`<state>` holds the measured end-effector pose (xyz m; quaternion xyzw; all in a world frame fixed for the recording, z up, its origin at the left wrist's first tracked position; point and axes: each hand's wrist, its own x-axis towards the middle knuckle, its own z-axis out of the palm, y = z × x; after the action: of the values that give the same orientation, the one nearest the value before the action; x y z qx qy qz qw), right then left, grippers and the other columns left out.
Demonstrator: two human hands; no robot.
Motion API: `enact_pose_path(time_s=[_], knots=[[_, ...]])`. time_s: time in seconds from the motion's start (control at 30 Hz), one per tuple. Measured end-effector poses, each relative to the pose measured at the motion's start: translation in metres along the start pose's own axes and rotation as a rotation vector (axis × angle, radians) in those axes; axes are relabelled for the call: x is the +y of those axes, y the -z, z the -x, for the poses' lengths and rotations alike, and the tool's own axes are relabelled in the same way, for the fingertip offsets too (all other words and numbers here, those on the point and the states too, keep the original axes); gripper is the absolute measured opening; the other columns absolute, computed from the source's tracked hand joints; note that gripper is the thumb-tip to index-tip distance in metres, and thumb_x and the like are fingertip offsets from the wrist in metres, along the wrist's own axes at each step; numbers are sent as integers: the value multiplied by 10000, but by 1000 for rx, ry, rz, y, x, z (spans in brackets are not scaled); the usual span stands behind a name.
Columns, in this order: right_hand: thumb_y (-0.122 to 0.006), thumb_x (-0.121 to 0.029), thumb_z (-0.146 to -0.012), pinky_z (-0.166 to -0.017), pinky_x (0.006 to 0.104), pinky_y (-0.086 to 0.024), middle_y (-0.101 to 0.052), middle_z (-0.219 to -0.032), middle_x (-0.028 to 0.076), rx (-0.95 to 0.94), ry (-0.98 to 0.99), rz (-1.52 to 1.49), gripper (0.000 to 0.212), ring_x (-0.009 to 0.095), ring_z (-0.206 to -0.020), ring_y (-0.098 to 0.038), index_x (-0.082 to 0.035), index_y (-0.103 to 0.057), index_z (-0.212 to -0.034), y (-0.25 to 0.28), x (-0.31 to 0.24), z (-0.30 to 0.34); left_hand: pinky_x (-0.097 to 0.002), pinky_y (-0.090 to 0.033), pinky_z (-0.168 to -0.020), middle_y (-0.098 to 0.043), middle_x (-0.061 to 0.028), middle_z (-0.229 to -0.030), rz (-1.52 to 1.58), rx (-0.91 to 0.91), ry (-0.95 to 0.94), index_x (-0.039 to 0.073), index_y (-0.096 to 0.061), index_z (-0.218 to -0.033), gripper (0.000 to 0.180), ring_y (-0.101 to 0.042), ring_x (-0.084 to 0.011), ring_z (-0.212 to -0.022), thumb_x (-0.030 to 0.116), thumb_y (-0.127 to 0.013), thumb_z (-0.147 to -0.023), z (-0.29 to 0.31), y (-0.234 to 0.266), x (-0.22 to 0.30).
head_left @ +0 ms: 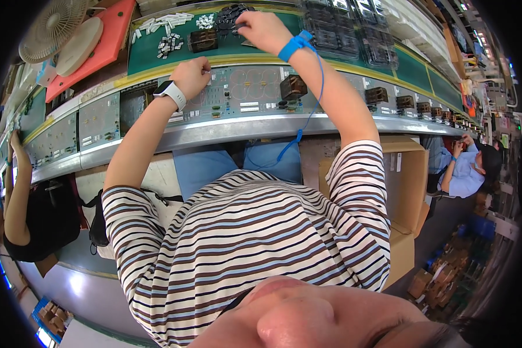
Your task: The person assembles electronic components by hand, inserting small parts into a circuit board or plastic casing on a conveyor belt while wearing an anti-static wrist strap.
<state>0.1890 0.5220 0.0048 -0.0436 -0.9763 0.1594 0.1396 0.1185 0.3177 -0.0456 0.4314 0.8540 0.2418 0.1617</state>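
My left hand (191,79), with a white watch at its wrist, hovers over the left part of a grey-green circuit board (237,93). Its fingers are curled together; anything between them is too small to make out. Farther out, my right hand (265,32) reaches the edge of a pile of small black parts (229,18), fingertips pinched together. What they hold is hidden. A blue strap (294,46) with a cord circles that wrist. Near the hands, a dark brown block-shaped component (204,40) lies on the green mat, and another brown block (293,87) stands on the board line.
White strip-like parts (168,22) and small black-and-white parts (170,45) lie on the mat. Clear plastic trays (336,29) stack at the right. A metal rail (214,134) edges the line. A fan (55,29) stands left. Co-workers sit on both sides; a carton (403,185) stands right.
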Motion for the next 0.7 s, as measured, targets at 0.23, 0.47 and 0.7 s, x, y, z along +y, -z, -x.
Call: enact_pose_path(time_s=[0.23,0.47,0.7], knots=[[-554,-130,-719,-690,423,-463,-616,-786,130,-123,311,-227,150,306,-776,-587,-90,-629,-843,-18,-78,59,-400,-476,-687,-630,-162,-810,-89,52,-88,114,-604,-949,224,-600,-340,-750,244,-556,-773,7,1,-2],[-550,-97,-728,-730,395,-435,-609,-811,107,-330,410,-111,120,291,-814,-560,-62,-599,-832,-46,-93,69,-396,-467,-677,-613,-150,-862,-155,315,33,106,-527,-1123,363,-589,-321,-774,301,-541,-818,70,49,-34],[-520,-101,-748,-785,382,-406,-606,-844,81,-398,401,-96,123,271,-860,-537,-68,-598,-839,-48,-94,67,-430,-450,-754,-577,-155,-1002,-623,418,356,96,-458,-1196,476,-554,-356,-903,401,-501,-833,136,66,-128]])
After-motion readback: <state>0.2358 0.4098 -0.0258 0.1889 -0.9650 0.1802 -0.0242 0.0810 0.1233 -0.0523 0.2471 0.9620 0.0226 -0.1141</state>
